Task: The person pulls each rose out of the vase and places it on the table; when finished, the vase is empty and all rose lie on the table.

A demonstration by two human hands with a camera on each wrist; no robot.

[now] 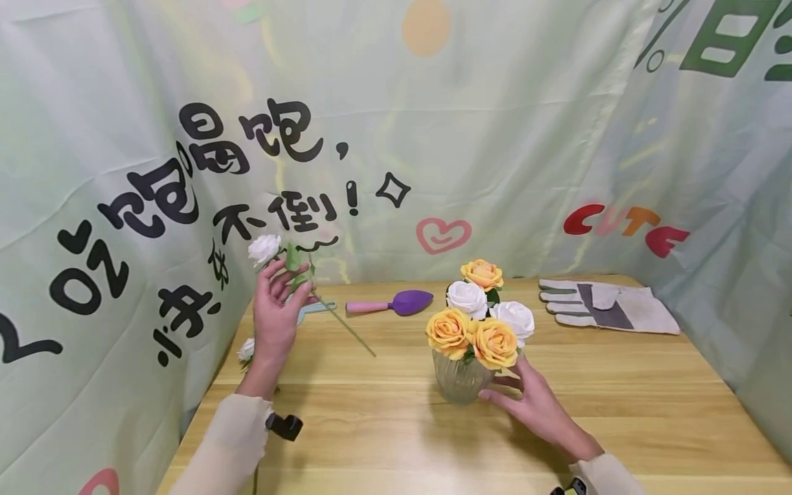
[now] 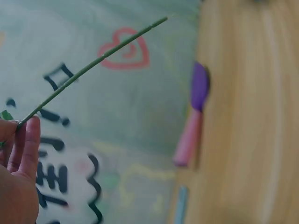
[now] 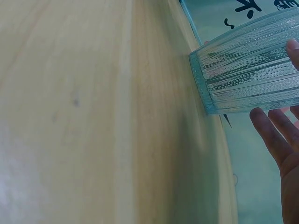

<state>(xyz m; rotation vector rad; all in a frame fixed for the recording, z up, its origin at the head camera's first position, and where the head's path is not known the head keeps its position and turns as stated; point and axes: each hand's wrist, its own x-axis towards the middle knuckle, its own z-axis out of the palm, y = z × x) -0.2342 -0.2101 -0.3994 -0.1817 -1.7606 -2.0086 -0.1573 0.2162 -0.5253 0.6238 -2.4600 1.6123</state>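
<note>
My left hand (image 1: pixel 276 320) pinches a white rose (image 1: pixel 265 249) by its green stem (image 2: pixel 88 70), raised over the table's left part. The bare end of the stem slants down to the right. A ribbed clear glass vase (image 1: pixel 460 381) stands upright at the middle right of the table, holding several orange-yellow roses (image 1: pixel 448 333) and white roses (image 1: pixel 467 299). Around the vase's right side, my right hand (image 1: pixel 540 407) has its thumb and fingers spread and mostly straight. In the right wrist view the fingertips (image 3: pixel 258 114) are right at the glass wall (image 3: pixel 247 70).
A trowel (image 1: pixel 411 302) with purple blade and pink handle lies at the table's back. Beside it, a light blue item (image 1: pixel 322 307) is partly hidden by my left hand. Another white rose (image 1: pixel 246 349) lies at the left edge. Grey-white work gloves (image 1: pixel 643 309) lie back right, near the curtain (image 1: pixel 495 172).
</note>
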